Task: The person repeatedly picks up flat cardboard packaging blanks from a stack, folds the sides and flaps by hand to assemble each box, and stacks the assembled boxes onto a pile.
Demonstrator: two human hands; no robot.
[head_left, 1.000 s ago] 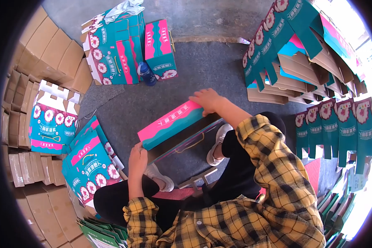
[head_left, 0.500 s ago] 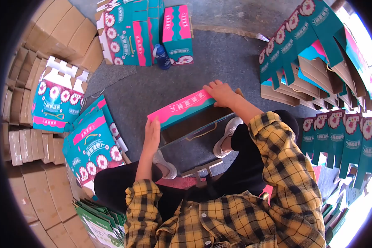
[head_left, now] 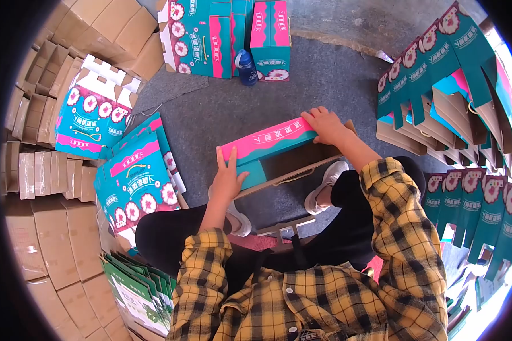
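Observation:
An open carton (head_left: 270, 136) with a pink and teal side lies between my knees, its opening facing me and a rope handle (head_left: 293, 177) along its near edge. My right hand (head_left: 327, 126) grips the carton's right end, fingers over the pink panel and thumb toward the opening. At the left end is my left hand (head_left: 226, 179), with fingers spread against the pink edge. Its thumb is by a teal end flap (head_left: 251, 175), which is folded inward across part of the opening. The carton's underside is hidden.
Printed cartons (head_left: 136, 182) lean at the left, beside stacked brown boxes (head_left: 54, 238). A blue bottle (head_left: 246, 68) stands by upright cartons (head_left: 271, 40) at the back. Part-folded cartons (head_left: 432, 85) and flat ones (head_left: 475, 204) line the right; green packages (head_left: 136, 290) sit lower left.
The teal flap at the carton's left end now shows folded inward. My left hand's fingers have spread from a flatter pose. The whole view has shifted, moving the surroundings rightward.

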